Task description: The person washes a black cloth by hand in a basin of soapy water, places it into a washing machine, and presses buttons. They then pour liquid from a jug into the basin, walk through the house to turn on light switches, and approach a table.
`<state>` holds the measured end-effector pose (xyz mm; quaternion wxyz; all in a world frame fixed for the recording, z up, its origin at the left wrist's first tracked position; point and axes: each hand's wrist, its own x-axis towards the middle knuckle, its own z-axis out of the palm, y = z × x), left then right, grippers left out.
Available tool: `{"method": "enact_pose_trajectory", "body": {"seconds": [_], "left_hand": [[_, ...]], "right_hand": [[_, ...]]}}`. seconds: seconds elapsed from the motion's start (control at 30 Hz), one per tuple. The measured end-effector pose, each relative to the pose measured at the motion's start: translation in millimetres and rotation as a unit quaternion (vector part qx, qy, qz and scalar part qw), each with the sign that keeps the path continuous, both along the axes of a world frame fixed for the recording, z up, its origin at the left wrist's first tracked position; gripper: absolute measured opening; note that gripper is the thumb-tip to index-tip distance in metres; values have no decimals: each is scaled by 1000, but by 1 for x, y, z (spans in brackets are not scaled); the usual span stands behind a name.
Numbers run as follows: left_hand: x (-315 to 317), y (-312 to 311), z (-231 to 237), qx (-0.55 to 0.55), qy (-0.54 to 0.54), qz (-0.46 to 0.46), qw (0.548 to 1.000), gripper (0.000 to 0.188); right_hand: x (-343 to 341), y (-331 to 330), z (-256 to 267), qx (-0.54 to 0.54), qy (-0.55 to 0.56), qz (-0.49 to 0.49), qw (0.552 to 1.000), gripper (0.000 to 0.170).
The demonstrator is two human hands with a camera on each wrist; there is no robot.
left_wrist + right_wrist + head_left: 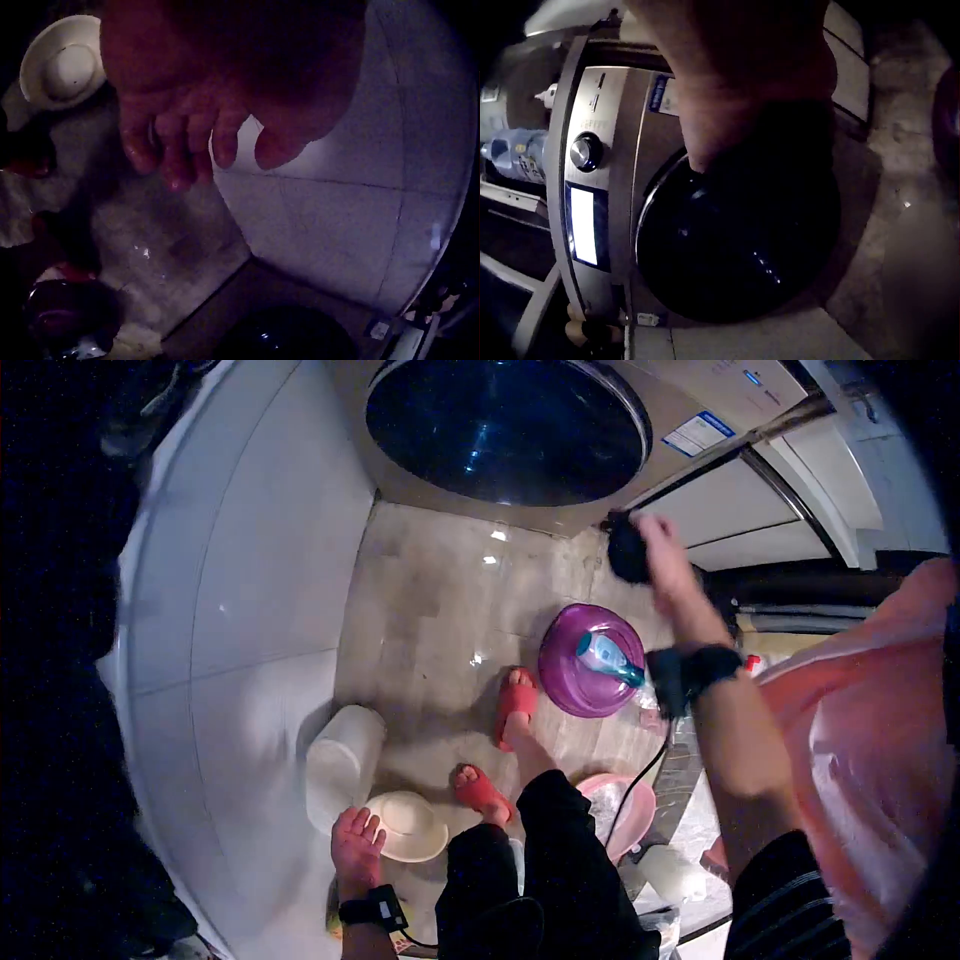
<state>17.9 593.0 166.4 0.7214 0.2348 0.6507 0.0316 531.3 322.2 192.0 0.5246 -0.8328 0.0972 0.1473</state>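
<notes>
In the head view my right hand (668,555) grips a black, soft-looking bundle (627,548) in front of the washing machine's lower right corner. The right wrist view shows this hand (705,112) with the dark bundle (799,135) against the machine's round door (727,247); its fingertips are hidden. My left hand (357,848) hangs beside a cream basin (440,840), holding nothing. Its fingers are slightly bent and apart in the left wrist view, where the hand (225,90) covers part of the basin's edge (31,75).
A purple stool-like object (560,670) with a teal-capped bottle (608,655) on it stands on the wet floor. Near the feet in red slippers (478,790) are a white bin (345,755) and a pink basin (640,815). Pink fabric (860,730) hangs at the right; a tiled wall (250,560) runs along the left.
</notes>
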Motion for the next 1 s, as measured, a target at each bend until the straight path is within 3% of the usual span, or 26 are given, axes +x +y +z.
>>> {"method": "enact_pose_trajectory", "body": {"seconds": [0.03,0.13,0.2,0.3,0.33,0.4,0.43,0.53,0.57,0.67,0.77,0.87,1.0], "left_hand": [[6,5,0,-6,8,8,1000,38],[4,13,-14,2,-40,-12,999,44],[29,12,-13,2,-26,-22,999,42],[94,6,1,9,-57,-24,998,37],[116,1,8,11,-74,-22,997,35],[155,-4,14,15,-116,-36,992,32],[176,-6,16,16,-138,-44,989,30],[250,-12,29,38,-110,-71,991,29],[274,-15,36,60,-117,-93,987,31],[334,-29,55,119,-124,-162,972,40],[387,-48,71,166,-140,-218,952,51],[428,-67,86,186,-165,-246,937,59],[455,-83,86,190,-165,-247,936,58]], "right_hand": [[18,10,26,22,-17,34,999,78],[93,10,26,-73,-132,49,987,76],[115,12,47,-59,-66,126,988,72],[135,10,51,-31,118,225,967,65],[137,9,39,-59,55,246,966,63],[132,11,11,-35,-19,224,974,63],[121,18,23,-52,-20,199,978,67],[128,14,9,-33,-49,180,982,64],[123,19,30,-87,-39,194,976,61],[121,22,50,-93,-19,186,978,56],[123,18,37,-141,-88,203,965,57],[125,24,70,-148,6,245,958,71],[112,25,56,-196,22,216,956,69]]}}
